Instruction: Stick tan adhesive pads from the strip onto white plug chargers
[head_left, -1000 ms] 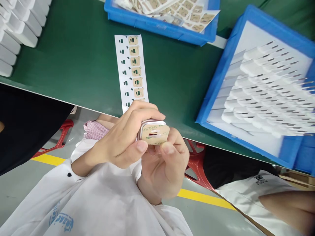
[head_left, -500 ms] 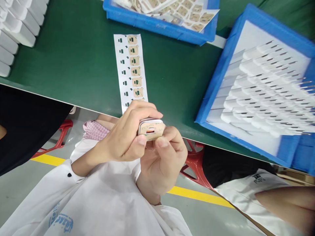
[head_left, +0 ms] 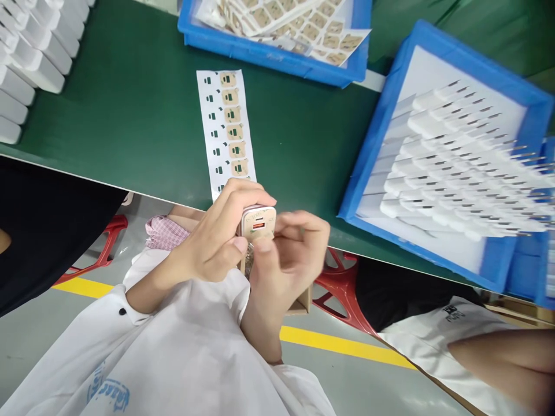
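Note:
Above my lap, a white USB charger [head_left: 269, 214] is turned with its port face toward me. A tan adhesive sticker [head_left: 252, 218] covers that face, and an orange-red USB port and a smaller slot show through its cut-outs. My left hand [head_left: 212, 237] grips the charger from the left, fingers over the top and thumb at the lower left. From the right, my right hand [head_left: 290, 254] is closed at the charger, its thumb pressed on the sticker's lower edge and its fingers curled. Just beyond lies a sheet of stickers [head_left: 233, 133] on the green table, its near end hidden by my left hand.
A blue bin [head_left: 269, 55] of sticker sheets stands at the back. To the right, another blue bin [head_left: 364, 150] holds rows of white chargers with metal prongs. White housings [head_left: 43, 63] fill the far left. People sit on both sides; a red stool [head_left: 342, 289] is at the right.
The sticker now sits flatter and squarer on the charger's face, with the ports lined up in its cut-outs. My right thumb has moved left along the lower edge. The view has shifted slightly.

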Motion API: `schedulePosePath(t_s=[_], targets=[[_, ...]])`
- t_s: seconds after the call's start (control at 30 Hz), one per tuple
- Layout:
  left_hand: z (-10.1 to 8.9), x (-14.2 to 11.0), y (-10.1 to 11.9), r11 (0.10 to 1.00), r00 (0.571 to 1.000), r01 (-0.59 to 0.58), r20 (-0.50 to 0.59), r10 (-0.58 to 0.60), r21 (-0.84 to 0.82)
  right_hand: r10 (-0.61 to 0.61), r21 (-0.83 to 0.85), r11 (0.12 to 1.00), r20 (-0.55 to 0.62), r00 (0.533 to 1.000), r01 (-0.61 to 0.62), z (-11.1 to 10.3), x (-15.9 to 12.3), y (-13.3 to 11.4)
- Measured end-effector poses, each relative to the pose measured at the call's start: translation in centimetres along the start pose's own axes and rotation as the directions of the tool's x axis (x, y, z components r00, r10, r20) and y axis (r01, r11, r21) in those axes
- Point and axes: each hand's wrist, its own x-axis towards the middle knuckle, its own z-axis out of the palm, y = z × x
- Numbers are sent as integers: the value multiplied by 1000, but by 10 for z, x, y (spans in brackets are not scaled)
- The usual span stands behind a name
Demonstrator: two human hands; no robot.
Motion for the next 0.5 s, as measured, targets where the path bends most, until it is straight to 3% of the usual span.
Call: schedulePosePath(t_s=[0.1,0.2,0.37,0.5], targets=[[1,-3,0,994,998,69,19,-68,-83,40,-68,997,81,996,-34,-2,0,2],[4,-8,-1,990,998,58,-21,-61,-129,31,-43,999,111,993,-26,-4,-1,6],[4,-10,-10,987,992,122,-6,-123,-102,59,-93,994,82,995,-52,-10,5,17],[3,-12,-12,994,995,99,-1,-99,-54,132,-217,969,44,990,-120,-7,14,14]])
